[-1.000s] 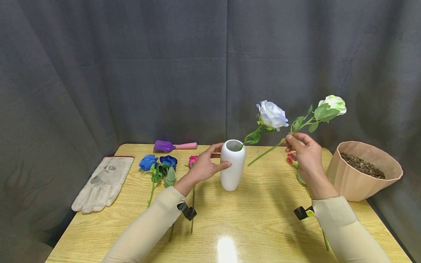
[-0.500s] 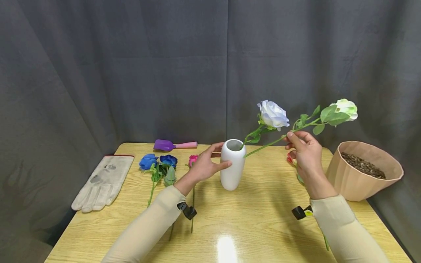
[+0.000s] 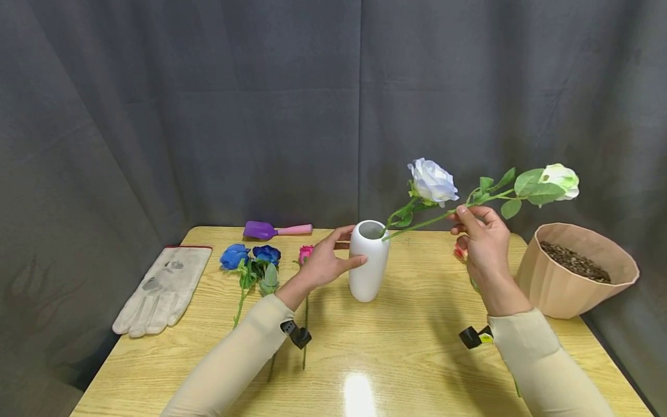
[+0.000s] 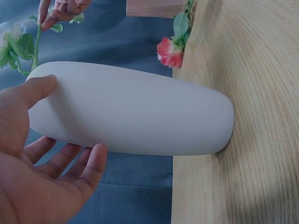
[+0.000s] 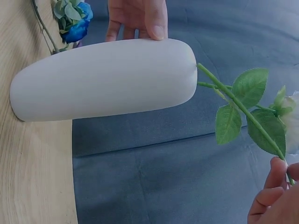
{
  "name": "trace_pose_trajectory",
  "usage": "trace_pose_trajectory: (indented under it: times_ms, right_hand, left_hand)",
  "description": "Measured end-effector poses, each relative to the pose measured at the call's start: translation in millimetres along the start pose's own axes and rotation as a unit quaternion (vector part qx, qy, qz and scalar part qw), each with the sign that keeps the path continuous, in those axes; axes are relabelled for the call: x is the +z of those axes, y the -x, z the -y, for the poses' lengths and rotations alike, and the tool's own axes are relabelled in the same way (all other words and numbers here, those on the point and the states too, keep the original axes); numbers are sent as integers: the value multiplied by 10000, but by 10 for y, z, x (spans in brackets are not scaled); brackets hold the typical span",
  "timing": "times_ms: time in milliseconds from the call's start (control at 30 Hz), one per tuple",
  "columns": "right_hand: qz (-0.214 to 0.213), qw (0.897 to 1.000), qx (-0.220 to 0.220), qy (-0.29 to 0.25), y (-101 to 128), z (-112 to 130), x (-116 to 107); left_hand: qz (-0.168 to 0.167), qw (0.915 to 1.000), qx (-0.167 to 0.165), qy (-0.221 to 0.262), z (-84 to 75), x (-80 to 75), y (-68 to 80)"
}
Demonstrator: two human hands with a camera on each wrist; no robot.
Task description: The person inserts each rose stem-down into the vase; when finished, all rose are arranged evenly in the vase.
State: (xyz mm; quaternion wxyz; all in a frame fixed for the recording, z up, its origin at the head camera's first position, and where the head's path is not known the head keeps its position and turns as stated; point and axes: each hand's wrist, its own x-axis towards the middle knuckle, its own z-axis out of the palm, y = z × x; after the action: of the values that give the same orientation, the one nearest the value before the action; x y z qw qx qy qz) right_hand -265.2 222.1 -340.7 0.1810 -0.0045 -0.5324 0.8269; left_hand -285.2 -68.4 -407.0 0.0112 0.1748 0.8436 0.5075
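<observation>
**Green-white rose stem at the mouth of the white vase**

The right hand [image 3: 486, 240] pinched the stem of a green-white rose [image 3: 561, 179] between thumb and curled fingers [image 5: 275, 175], gripping it about midway along — the bloom stuck out past the hand toward the right edge of the desk [image 3: 417, 347], and the cut end reached the mouth of the white vase [image 3: 368, 260]. In the right wrist view the stem met the vase's rim; how far it went inside could not be told. A pale lilac rose [image 3: 432, 180] stood in the same vase, leaning right.

The left hand [image 3: 323, 263] rested against the vase's left side, thumb near the rim and fingers [image 4: 88, 163] loosely spread round the body, only lightly curved. The vase stood upright near the middle of the desk, toward the back edge.

Along the back left lay two blue roses [image 3: 250, 256], a pink rose [image 3: 305, 253] and a purple trowel [image 3: 276, 231] with a pink handle; a pale work glove [image 3: 161, 284] lay at the left edge. A tan pot [image 3: 568, 278] filled with dark granules stood at the right edge, and a red flower [image 4: 170, 52] lay just behind the right hand. No writing or label could be read on anything.
</observation>
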Motion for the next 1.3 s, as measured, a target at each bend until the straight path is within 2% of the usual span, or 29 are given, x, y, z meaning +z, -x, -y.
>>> trace_pose_trajectory:
  times_ms: [167, 500, 800, 1300]
  right_hand:
    - [-42, 9998, -200, -40, 17, -16, 36]
    - [277, 9964, -568, 569, 98, -123, 149]
    - [535, 9845, -868, 1425, 168, -270, 225]
    - [717, 9698, -1023, 2094, 233, -407, 361]
  left_hand:
    - [-31, 10000, -66, -26, -15, 0, 2]
    - [-32, 10000, -71, 6, -10, -1, 8]
    - [-8, 9999, -99, 69, -19, 4, 9]
    - [-23, 10000, -72, -1, -9, 7, 13]
